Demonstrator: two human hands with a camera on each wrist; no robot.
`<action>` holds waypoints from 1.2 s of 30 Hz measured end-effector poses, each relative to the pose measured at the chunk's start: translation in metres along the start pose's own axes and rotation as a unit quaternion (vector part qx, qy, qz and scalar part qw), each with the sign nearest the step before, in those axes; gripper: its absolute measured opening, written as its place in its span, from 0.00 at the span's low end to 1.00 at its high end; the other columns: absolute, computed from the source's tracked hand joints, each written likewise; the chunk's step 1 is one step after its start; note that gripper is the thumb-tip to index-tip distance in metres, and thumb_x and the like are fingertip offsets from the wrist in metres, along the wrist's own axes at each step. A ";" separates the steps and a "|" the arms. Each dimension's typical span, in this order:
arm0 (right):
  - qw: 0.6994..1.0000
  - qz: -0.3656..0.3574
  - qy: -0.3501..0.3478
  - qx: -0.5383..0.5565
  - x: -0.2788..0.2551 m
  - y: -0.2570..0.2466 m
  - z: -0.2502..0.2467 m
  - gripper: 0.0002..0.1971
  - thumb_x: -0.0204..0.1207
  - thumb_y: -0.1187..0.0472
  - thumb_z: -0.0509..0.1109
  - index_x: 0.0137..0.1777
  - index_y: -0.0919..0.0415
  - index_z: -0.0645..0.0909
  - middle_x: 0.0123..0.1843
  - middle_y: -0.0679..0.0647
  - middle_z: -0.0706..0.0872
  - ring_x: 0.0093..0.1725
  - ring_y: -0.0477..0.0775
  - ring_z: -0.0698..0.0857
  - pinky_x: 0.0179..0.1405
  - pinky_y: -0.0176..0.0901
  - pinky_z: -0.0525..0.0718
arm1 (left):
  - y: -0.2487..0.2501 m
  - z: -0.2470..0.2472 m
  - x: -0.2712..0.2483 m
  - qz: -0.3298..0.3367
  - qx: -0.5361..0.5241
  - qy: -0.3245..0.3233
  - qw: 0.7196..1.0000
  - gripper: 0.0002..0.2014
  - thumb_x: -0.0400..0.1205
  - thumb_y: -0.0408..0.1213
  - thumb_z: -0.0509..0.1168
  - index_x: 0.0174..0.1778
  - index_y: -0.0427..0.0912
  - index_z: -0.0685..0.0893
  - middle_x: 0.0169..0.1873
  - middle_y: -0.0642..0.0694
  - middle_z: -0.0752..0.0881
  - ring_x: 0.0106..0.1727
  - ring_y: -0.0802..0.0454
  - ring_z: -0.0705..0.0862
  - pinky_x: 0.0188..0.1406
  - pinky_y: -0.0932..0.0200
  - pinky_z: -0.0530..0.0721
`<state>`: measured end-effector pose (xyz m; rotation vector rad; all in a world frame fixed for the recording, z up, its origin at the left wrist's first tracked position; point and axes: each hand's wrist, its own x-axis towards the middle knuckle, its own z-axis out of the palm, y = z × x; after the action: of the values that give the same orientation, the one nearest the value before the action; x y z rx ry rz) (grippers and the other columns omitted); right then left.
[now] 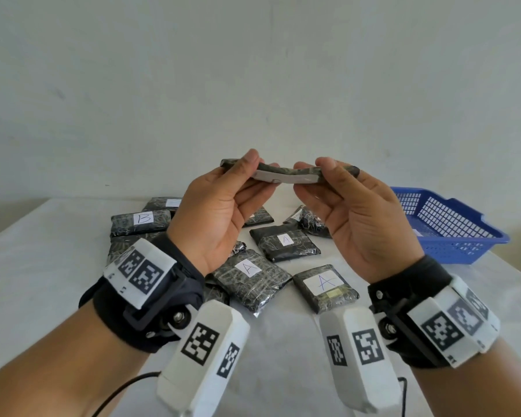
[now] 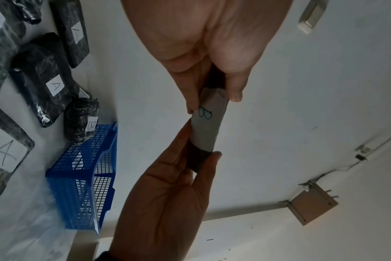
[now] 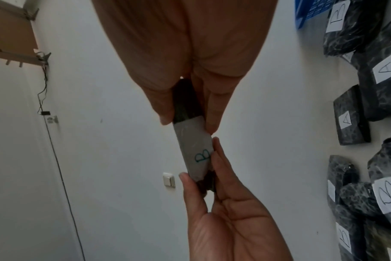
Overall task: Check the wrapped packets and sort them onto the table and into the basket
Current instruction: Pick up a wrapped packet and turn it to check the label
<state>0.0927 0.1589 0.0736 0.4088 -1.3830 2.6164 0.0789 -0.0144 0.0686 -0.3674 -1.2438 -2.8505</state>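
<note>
The table (image 1: 57, 266) is carrying a blue basket (image 1: 451, 224) at its right side and a heap of dark wrapped packets (image 1: 253, 275) labelled A and B. Above them, the left hand (image 1: 220, 206) and right hand (image 1: 358, 218) are pinching opposite ends of one packet (image 1: 286, 173), its B label (image 2: 205, 113) facing down.

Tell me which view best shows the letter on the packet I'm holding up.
The left wrist view: the held packet's label faces the camera, showing a green B between both hands' fingertips. The right wrist view shows that B too, partly edged by a finger. The head view sees the label edge-on, unreadable.
</note>
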 end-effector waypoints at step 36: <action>0.996 -0.031 0.059 -0.060 0.005 0.011 0.010 0.11 0.84 0.67 0.73 0.62 0.68 0.78 0.52 0.64 0.90 0.54 0.58 0.94 0.61 0.53 0.93 | -0.008 0.001 0.003 0.008 0.035 0.017 0.999 0.13 0.85 0.42 0.67 0.40 0.39 0.89 0.43 0.40 0.94 0.49 0.49 0.94 0.58 0.57 0.92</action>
<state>0.0871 0.1447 0.0720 0.2703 -1.4547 2.4505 0.0757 -0.0082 0.0643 -0.3238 -1.3236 -2.7804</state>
